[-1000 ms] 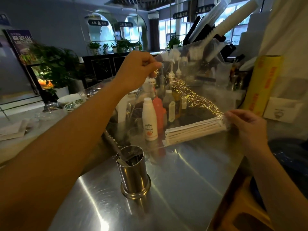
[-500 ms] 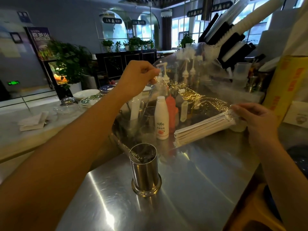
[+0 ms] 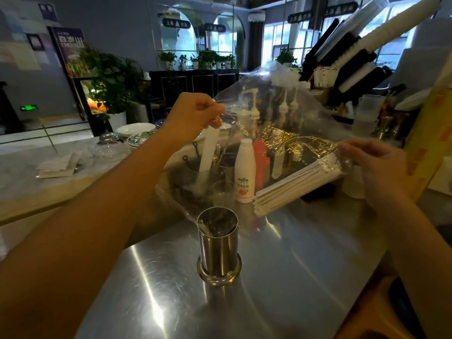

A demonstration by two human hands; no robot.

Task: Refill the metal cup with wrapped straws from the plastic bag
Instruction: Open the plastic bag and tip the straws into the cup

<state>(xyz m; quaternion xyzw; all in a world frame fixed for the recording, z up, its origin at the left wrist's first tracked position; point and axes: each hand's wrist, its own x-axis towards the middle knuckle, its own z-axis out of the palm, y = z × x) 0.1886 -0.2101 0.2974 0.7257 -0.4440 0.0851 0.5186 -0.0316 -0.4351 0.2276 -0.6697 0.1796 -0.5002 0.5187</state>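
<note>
A metal cup point(image 3: 218, 250) stands upright on the steel counter point(image 3: 281, 277), with a few straws inside it. Above and behind it hangs a large clear plastic bag point(image 3: 281, 113), stretched between both hands. My left hand point(image 3: 195, 113) pinches the bag's upper left corner, held high. My right hand point(image 3: 374, 167) grips the bag's right end together with the top of a bundle of white wrapped straws point(image 3: 296, 182). The bundle lies slanted inside the bag, its lower end pointing down-left, just right of the cup and above the counter.
Behind the bag stand a white bottle point(image 3: 244, 172), a red bottle point(image 3: 261, 162), pump bottles and a utensil holder. A yellow roll box point(image 3: 425, 148) leans at the right, with stacked cups point(image 3: 362, 40) above. Plates point(image 3: 137, 130) and folded napkins point(image 3: 58, 165) lie at left.
The view has shifted, so the cup sits more central. Both hands keep their grip; the bag is spread wider, and the straw bundle's lower end has come closer to the cup.
</note>
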